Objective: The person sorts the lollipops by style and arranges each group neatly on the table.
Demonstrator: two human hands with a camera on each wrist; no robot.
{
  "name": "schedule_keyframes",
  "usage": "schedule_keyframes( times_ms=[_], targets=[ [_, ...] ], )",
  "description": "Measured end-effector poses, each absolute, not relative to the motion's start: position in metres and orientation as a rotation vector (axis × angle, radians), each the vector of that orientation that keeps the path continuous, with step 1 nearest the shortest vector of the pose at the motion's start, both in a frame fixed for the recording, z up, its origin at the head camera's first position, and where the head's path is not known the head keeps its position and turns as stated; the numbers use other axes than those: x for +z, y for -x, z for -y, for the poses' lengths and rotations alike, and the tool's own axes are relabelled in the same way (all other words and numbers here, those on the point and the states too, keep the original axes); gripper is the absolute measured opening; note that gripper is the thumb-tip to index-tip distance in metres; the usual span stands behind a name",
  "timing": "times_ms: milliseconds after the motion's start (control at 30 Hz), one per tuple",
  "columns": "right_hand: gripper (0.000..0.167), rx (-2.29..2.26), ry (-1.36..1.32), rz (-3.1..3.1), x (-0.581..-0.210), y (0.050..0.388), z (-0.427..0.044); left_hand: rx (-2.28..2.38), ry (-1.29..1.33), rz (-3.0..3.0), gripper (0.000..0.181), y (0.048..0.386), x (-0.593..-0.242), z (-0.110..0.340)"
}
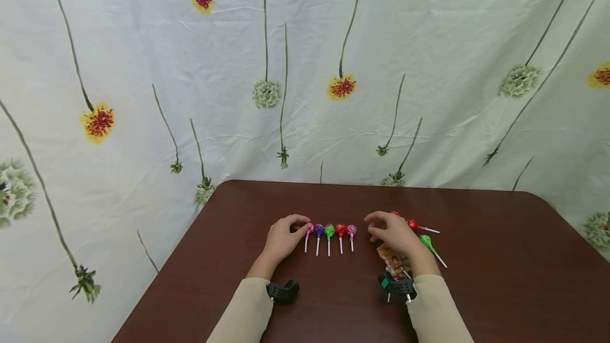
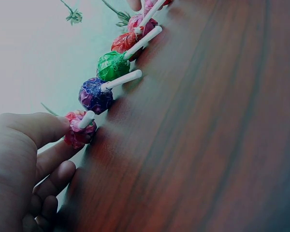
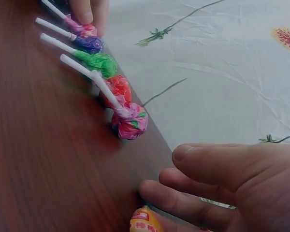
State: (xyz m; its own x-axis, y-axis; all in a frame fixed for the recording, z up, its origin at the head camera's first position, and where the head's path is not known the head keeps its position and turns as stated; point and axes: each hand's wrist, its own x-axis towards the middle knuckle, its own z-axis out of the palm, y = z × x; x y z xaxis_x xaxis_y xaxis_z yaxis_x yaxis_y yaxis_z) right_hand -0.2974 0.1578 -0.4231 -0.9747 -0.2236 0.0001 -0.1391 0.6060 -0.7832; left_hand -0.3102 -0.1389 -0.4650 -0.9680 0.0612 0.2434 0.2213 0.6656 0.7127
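Several wrapped lollipops stand side by side in a row on the brown table, sticks toward me. My left hand [image 1: 281,238] is at the row's left end, its thumb and index finger pinching the head of a pink lollipop [image 2: 77,129]. Beside it come a purple lollipop [image 2: 95,96], a green lollipop [image 2: 112,66], a red lollipop [image 1: 340,229] and another pink lollipop [image 3: 131,124]. My right hand [image 1: 394,234] is right of the row, fingers loosely bent and apart from that last pink lollipop; I see nothing between its thumb and fingers.
Right of the row, a red lollipop [image 1: 412,224] and a green lollipop [image 1: 425,241] lie loose on the table [image 1: 267,200]. A colourful packet [image 1: 392,261] and white sticks are partly hidden under my right wrist. A flower-printed cloth [image 1: 305,120] hangs behind the table.
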Motion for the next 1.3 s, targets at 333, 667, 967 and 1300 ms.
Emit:
schedule_keyframes(
  times_ms=[333,667,967,1300],
  targets=[
    [0.026,-1.328,0.29,-2.949,-0.424,0.302,-0.164,-1.185,0.237,2.683,0.014,0.31,-0.464,0.139],
    [0.038,-1.366,0.107,-3.053,-0.429,0.302,-0.173,-1.186,0.229,2.683,0.014,0.311,-0.465,0.141],
    [0.041,-1.324,-0.003,-3.046,-0.433,0.302,-0.183,-1.189,0.226,2.683,0.014,0.309,-0.463,0.14],
    [0.041,-1.23,0.006,-3.114,-0.437,0.302,-0.18,-1.188,0.216,2.693,0.014,0.309,-0.464,0.14]
  ],
)
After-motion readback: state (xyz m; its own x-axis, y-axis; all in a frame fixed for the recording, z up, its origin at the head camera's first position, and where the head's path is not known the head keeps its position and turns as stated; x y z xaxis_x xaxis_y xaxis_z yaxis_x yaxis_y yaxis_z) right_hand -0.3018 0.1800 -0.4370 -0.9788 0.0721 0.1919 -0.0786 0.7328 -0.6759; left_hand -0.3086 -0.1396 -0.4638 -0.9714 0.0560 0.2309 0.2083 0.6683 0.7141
